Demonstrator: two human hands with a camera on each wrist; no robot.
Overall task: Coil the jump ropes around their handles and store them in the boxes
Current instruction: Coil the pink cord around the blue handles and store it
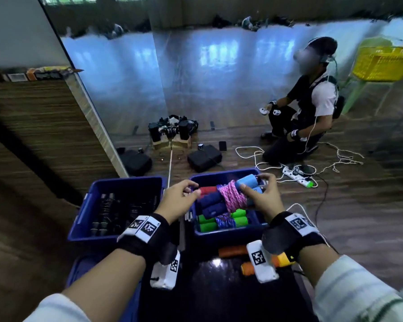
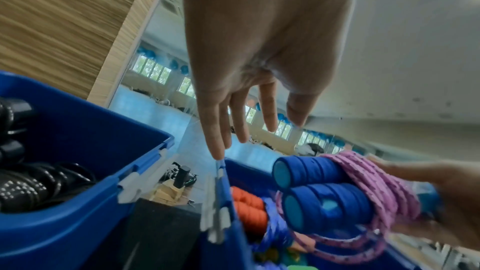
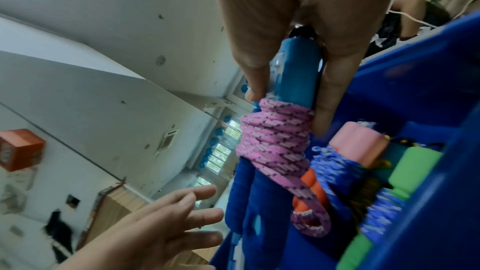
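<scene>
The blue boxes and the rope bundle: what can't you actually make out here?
- Left box, head view: the contents are dark and blurred; I cannot tell what they are.
- Right box, head view: the pink rope bundle and the right hand cover the middle, hiding what lies beneath.
- Orange handles, head view: partly hidden by the right wrist camera.
- Left hand, left wrist view: only its back and fingers show.
</scene>
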